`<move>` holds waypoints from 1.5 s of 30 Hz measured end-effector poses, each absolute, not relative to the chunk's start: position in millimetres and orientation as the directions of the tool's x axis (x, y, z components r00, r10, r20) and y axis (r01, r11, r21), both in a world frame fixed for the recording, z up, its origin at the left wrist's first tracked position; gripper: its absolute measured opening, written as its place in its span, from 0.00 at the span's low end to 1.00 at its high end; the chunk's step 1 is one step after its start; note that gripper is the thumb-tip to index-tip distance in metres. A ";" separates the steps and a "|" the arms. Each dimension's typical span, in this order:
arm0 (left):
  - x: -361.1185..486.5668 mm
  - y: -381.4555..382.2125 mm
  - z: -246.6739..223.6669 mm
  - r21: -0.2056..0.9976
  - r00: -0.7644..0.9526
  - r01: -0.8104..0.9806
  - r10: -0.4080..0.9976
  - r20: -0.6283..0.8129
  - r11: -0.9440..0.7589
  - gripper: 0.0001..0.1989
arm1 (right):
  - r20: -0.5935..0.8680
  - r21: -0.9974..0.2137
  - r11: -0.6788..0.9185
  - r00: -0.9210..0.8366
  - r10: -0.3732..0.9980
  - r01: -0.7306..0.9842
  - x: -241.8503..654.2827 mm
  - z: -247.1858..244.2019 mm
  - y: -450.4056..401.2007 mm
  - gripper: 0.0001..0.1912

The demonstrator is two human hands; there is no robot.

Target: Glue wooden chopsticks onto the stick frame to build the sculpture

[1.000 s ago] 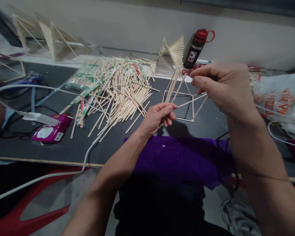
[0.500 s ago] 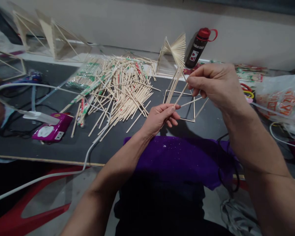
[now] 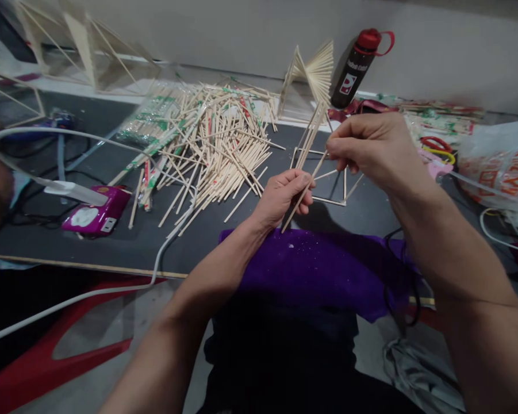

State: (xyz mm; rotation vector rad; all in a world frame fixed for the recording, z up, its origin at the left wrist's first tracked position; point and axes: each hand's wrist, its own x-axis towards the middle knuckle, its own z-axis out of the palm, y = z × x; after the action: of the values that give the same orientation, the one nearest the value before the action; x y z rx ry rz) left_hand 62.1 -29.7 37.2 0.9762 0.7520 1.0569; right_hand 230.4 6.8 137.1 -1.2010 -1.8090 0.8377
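Observation:
A single wooden chopstick point(image 3: 294, 214) slants between both hands, its lower end sticking out below my left hand point(image 3: 288, 196). The left thumb and fingers are closed around its middle. My right hand point(image 3: 353, 144) pinches the same chopstick near its upper end. Just behind the hands, a frame built of chopsticks point(image 3: 330, 200) stands on the dark table, partly hidden by them. Several slanted chopsticks point(image 3: 311, 137) rise from its left side. To the left lies a big loose pile of chopsticks point(image 3: 228, 155).
Wrapped chopsticks point(image 3: 149, 118) lie beside the pile. Behind stand a fan-shaped stick model point(image 3: 317, 72) and a dark bottle point(image 3: 353, 72) with a red cap. A purple glue gun-like device point(image 3: 97, 213) with a white cable sits left. Purple cloth point(image 3: 319, 270) hangs over the front edge.
The chopstick has slid down through my left hand, so its lower end now shows below the fingers. The view has shifted slightly; the right hand stays at the upper end.

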 end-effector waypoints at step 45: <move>51.7 -15.6 37.5 0.898 0.345 -0.214 0.889 -0.300 0.386 0.04 | 0.413 -0.897 0.407 -0.003 0.911 0.170 281.6 145.0 22.6 0.06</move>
State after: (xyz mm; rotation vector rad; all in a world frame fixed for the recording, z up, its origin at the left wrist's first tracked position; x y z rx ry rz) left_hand 51.7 -15.6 37.5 0.8828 0.9372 0.8519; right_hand 281.6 22.6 145.0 -1.0181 -1.4762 0.7821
